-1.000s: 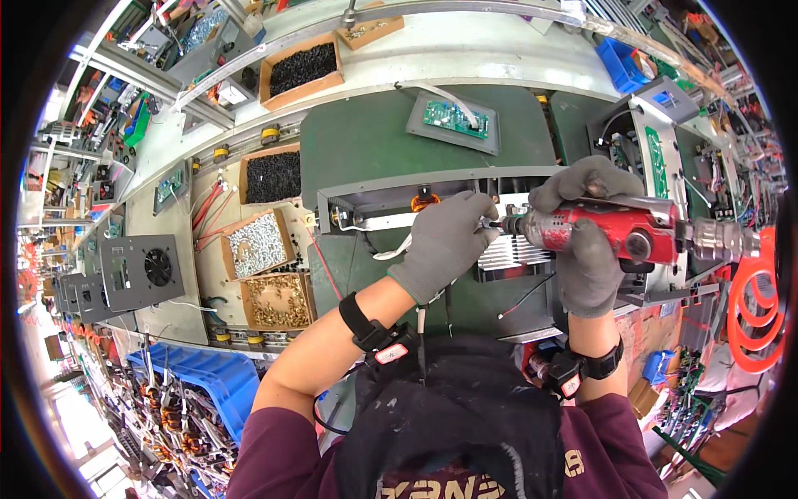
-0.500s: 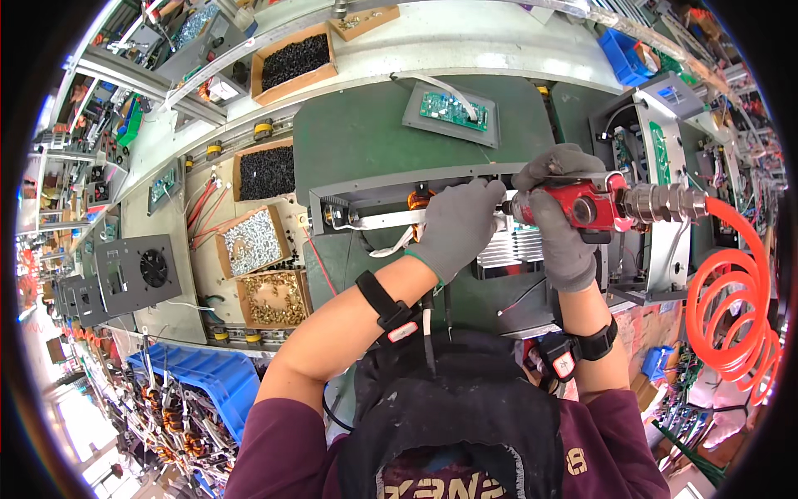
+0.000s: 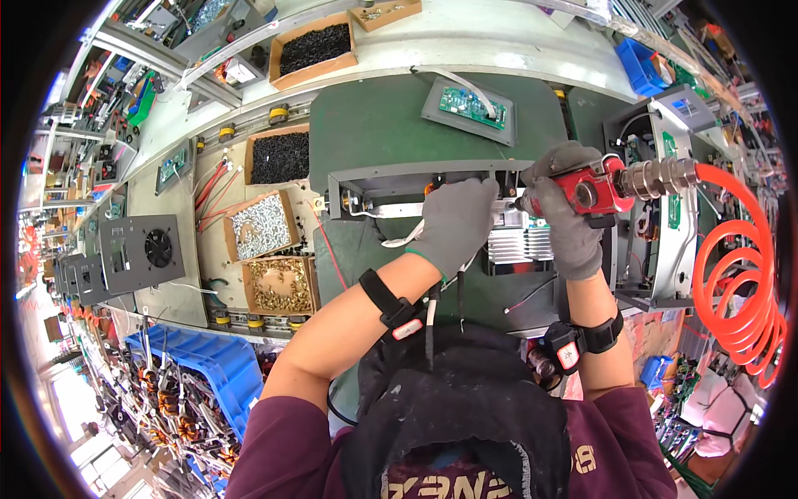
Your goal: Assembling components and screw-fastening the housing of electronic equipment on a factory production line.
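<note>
In my right hand (image 3: 565,212), gloved in grey, is a red air screwdriver (image 3: 590,190) with a coiled orange hose (image 3: 736,287) on its back end. Its tip points left, into a grey metal housing (image 3: 382,176). My left hand (image 3: 453,224), gloved too, reaches over the housing's near side with its fingers bent inside, close to the tool tip. What those fingers hold, if anything, is hidden. A white flat strip (image 3: 395,211) runs along the housing, and a finned heat sink (image 3: 519,247) sits below the tool.
Beyond the housing, a grey panel with a green circuit board (image 3: 472,108) lies on the green work surface. Boxes of black screws (image 3: 280,158), silver screws (image 3: 262,226) and brass parts (image 3: 283,284) stand at left. Another open housing (image 3: 665,208) stands at right.
The air screwdriver's rear end has swung up a little and its tip has drawn slightly right of my left hand. The whole view has shifted slightly.
</note>
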A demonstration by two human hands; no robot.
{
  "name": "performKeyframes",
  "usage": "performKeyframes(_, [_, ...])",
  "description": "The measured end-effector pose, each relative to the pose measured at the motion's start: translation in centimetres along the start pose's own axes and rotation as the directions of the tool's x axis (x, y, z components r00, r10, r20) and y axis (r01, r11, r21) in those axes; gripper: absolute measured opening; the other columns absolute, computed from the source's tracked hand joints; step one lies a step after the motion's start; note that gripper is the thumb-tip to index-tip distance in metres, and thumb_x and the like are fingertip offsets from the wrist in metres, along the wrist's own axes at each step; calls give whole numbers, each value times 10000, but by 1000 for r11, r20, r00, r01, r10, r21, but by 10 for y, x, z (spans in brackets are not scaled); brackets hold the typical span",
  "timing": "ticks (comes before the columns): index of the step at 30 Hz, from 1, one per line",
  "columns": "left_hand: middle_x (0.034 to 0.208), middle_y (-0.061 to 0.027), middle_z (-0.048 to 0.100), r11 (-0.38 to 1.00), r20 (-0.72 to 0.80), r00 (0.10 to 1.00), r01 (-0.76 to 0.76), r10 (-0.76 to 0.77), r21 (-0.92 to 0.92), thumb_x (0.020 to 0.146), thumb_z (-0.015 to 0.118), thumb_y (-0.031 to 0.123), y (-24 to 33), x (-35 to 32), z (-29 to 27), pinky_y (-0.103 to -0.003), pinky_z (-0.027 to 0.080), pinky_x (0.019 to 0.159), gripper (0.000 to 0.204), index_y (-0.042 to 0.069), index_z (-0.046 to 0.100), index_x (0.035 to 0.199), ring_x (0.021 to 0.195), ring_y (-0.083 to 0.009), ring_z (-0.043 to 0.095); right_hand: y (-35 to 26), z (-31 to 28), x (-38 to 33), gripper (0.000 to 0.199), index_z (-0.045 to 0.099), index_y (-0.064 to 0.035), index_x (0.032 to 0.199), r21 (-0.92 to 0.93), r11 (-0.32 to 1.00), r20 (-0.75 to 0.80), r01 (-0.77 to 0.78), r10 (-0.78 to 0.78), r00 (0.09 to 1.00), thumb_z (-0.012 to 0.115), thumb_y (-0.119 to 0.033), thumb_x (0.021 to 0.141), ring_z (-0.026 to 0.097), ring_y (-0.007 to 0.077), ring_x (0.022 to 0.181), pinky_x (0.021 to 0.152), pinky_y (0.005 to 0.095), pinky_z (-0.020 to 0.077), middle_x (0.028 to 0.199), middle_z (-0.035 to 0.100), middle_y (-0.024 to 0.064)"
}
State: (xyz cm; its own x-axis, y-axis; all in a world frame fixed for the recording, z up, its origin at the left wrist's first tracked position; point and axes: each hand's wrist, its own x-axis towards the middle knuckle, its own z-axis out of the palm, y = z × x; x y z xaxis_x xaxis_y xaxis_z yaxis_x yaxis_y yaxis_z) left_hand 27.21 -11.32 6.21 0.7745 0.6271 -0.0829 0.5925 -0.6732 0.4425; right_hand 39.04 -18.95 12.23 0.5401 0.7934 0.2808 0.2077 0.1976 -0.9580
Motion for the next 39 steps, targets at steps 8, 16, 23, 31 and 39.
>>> performKeyframes(8, [812,-56,608,752,308,939,312,-152,-581,827,626,193,-15,-23,-42,-294,501,689,284,65,595,1079,789,-142,624,3,-1,-3,231,503,-37,896,-14,997,100,77,-75,992,586,113,742,528,104,765,676,220,453,810,512,30])
performKeyframes(16, [1050,-137,581,-243,442,897,431,10,-869,939,502,85,-26,-55,-39,-268,524,792,298,-42,474,1208,895,-183,610,-21,-9,-7,216,526,-25,960,195,959,58,-208,200,978,587,64,773,579,131,809,702,269,495,927,612,104])
performKeyframes(23, [880,-34,523,-460,370,911,411,180,-787,934,558,201,-24,-59,-37,-205,445,619,166,55,514,999,718,-77,481,-63,5,-21,391,470,-45,1096,485,840,-44,241,-253,967,660,-184,784,574,270,873,796,440,503,936,542,129])
performKeyframes(31, [775,-19,478,-571,446,890,417,96,-708,948,541,216,-11,-63,-44,-181,385,532,180,42,502,926,651,-72,429,-64,15,-28,381,473,-68,1081,537,818,30,208,-264,964,683,-156,775,570,258,840,756,423,505,940,537,117])
performKeyframes(39, [833,-70,551,-497,378,924,355,59,-791,969,485,171,-18,-71,-49,-240,466,632,184,10,520,1052,690,-111,511,-67,25,-35,392,453,-72,1058,421,855,35,303,-349,936,708,-199,788,571,239,829,747,408,518,924,528,120])
